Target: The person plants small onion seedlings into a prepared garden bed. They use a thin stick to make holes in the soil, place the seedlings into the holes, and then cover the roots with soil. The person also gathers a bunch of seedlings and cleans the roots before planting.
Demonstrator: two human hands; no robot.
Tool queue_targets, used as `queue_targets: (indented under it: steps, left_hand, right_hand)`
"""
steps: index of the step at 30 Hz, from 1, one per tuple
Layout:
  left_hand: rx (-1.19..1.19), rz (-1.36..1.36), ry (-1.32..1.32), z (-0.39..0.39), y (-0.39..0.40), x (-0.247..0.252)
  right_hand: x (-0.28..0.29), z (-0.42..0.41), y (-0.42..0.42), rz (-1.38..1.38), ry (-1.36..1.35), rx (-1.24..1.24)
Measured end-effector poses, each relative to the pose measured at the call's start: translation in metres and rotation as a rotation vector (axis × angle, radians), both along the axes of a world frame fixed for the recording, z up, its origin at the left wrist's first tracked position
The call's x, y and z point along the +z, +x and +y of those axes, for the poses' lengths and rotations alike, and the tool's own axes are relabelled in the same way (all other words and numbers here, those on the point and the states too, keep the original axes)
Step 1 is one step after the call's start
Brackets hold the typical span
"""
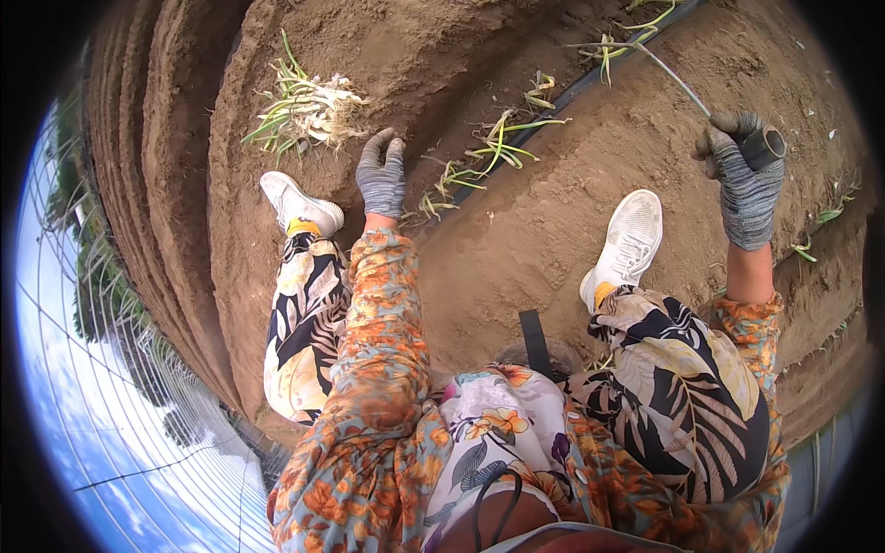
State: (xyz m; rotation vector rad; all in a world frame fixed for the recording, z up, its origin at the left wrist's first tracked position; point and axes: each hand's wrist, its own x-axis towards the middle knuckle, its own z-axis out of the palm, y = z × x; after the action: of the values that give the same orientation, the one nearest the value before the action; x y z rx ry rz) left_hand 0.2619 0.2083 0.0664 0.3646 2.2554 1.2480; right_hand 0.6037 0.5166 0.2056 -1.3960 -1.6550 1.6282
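My left hand (382, 176), in a grey knit glove, hovers over or rests on the soil between a seedling pile and a planted row. Two of its fingers show slightly apart, and nothing is visible in its grip. Beyond it lies a loose pile of green onion-like seedlings (308, 107) with pale stems and bare roots. My right hand (743, 169), gloved too, grips the dark hollow handle (763, 148) of a hand hoe. A thin metal rod (674, 77) runs from the handle to the hoe's narrow head (600, 46), which is among seedlings at the top.
Planted seedlings (501, 145) lean along a black drip irrigation tube (574, 90) that crosses diagonally. My white shoes (630, 235) stand on the dry soil on either side. Ridged soil beds (162, 173) and a hooped greenhouse frame (138, 387) are at left.
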Motion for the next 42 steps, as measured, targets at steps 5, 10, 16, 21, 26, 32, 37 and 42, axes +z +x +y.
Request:
queue_targets:
  steps: [5,10,16,21,26,32,37,42]
  left_hand:
    - [0.283,0.078,0.072,0.008,-0.102,0.028]
    - [0.011,0.163,-0.451,0.026,-0.215,-0.016]
    - [-0.136,0.123,-1.349,0.057,-0.280,-0.051]
    - [0.270,-0.051,-0.864,0.069,-0.275,-0.040]
    - [0.278,0.177,-0.173,0.079,-0.191,0.040]
    - [0.129,0.049,0.230,0.148,-0.083,0.073]
    - [-0.174,-0.186,0.236,0.205,-0.009,-0.002]
    - [-0.362,-0.261,0.057,0.249,0.041,-0.094]
  right_hand:
    - [-0.004,0.007,-0.007,-0.013,0.059,0.060]
    - [-0.003,0.006,-0.009,-0.035,0.046,0.091]
    - [-0.005,0.006,-0.005,-0.092,0.023,0.074]
    - [-0.009,0.009,0.002,-0.067,0.034,0.069]
    - [-0.006,0.013,0.001,-0.093,0.025,0.078]
    - [-0.011,0.019,0.008,-0.083,0.051,0.100]
    - [-0.018,0.023,0.016,0.001,0.049,0.168]
    - [-0.024,0.027,0.025,-0.078,0.042,0.187]
